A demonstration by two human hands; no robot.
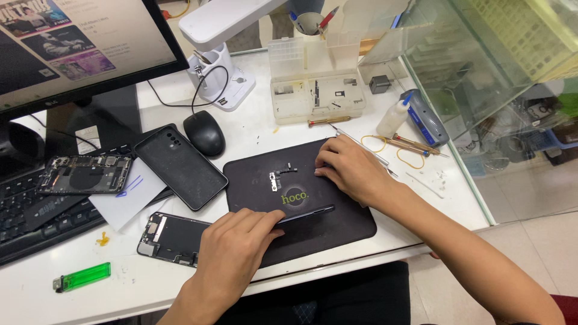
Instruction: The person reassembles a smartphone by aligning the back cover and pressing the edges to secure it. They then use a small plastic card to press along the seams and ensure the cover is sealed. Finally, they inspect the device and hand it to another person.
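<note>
My left hand (232,253) pinches a thin dark phone frame (307,213) standing on edge at the black mat's (337,232) front edge, long axis running left-right. My right hand (349,168) presses flat, holding nothing, at the mat's back edge (tiny parts (278,177) lie between). A dark phone case (179,165) crowds the mat's left side; a green lighter (82,277) sits near the worktop's (259,129) front-left corner.

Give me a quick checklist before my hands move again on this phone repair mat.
1. Left hand grips the thin dark phone frame lying on the black rubber work mat: ok.
2. Right hand rests on the mat's far edge: ok.
3. Small loose metal parts stay on the mat: ok.
4. Detached phone screen clear of left hand: not ok, close beside it.
5. Tool under right fingers: cannot tell.
</note>
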